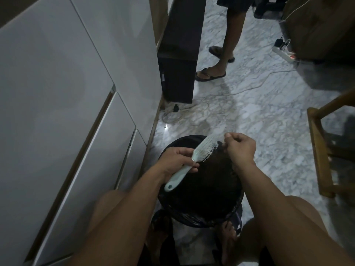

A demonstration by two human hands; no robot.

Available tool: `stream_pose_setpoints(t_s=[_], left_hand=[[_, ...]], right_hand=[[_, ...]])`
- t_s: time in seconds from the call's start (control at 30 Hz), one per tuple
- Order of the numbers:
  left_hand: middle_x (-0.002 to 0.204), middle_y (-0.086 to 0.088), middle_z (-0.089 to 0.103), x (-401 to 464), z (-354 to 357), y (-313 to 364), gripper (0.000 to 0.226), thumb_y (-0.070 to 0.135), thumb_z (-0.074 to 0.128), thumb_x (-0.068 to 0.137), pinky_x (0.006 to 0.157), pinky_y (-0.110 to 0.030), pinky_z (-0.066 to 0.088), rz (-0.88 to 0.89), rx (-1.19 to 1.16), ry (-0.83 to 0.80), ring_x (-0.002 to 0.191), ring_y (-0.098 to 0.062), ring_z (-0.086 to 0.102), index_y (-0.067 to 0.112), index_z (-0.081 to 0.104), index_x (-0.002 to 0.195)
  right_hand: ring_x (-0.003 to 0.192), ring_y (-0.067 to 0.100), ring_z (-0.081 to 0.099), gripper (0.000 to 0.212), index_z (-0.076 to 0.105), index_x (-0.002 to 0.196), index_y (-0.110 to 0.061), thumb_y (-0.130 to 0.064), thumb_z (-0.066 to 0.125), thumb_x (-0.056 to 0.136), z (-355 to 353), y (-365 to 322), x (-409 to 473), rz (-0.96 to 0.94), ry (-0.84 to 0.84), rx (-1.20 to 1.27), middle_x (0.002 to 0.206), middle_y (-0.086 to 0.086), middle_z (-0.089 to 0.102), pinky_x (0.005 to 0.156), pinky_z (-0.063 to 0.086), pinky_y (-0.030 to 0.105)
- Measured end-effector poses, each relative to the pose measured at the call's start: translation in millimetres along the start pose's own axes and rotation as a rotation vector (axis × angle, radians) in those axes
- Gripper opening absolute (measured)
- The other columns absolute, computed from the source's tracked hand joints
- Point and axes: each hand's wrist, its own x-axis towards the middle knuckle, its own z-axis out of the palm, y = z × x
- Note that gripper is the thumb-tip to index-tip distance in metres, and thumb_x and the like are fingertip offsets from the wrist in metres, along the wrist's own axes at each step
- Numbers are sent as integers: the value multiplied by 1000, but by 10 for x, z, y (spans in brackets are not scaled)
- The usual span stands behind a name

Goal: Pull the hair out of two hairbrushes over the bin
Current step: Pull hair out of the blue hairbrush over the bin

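Head view: pale hairbrush [194,160] held aslant above the black-lined bin [199,212], bristles turned rightward, handle end pointing down and toward the wearer. Left hand [175,161] wrapped round the neck of the brush, just below the bristles. Right hand [240,148] clenched at the bristle tips near the far end, fingertips pinched together; whether any hair sits between them, impossible to tell. Nearby, on the marble floor [259,112], another person's sandalled foot [210,73] and a trailing cable [249,88].

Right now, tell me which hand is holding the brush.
The left hand grips the pale hairbrush by its handle over the bin; the right hand only pinches at the bristle tips.
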Motion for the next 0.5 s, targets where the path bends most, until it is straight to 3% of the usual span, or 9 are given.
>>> stream_pose_setpoints(t_s=[0.1,0.2,0.27,0.4,0.5], left_hand=[[100,-20,72,0,9,-5,34,-21,56,80,68,-31,63,-6,0,9,81,-25,71,5,72,95],[99,-17,73,-15,13,10,35,-20,57,80,69,-30,62,-4,13,-32,82,-23,72,5,72,100],[99,-17,73,-26,10,17,36,-20,57,80,67,-29,62,-5,25,-53,82,-23,73,3,71,104],[100,-19,72,-19,-18,25,31,-20,56,82,63,-29,62,-13,-10,21,81,-24,72,2,70,99],[105,-24,69,14,-30,24,29,-19,57,81,65,-31,63,2,-35,112,81,-27,72,1,68,97]], right_hand=[[65,15,66,10,71,81,-16,-20,66,88,-15,22,26,-22,-2,-15,70,2,68,78,58,40],[83,18,71,6,74,86,-21,-25,74,82,-7,34,-13,-95,-128,-144,84,-1,73,85,58,40],[83,17,71,2,75,81,-23,-22,76,80,-7,40,-19,-116,-116,-209,83,-3,74,86,58,38],[77,18,69,8,71,75,-21,-16,73,81,-59,-25,19,-53,10,-87,77,1,71,80,58,32],[61,12,61,7,72,89,-5,-9,67,87,-42,-83,-52,-59,-98,-35,71,4,68,63,54,19]])
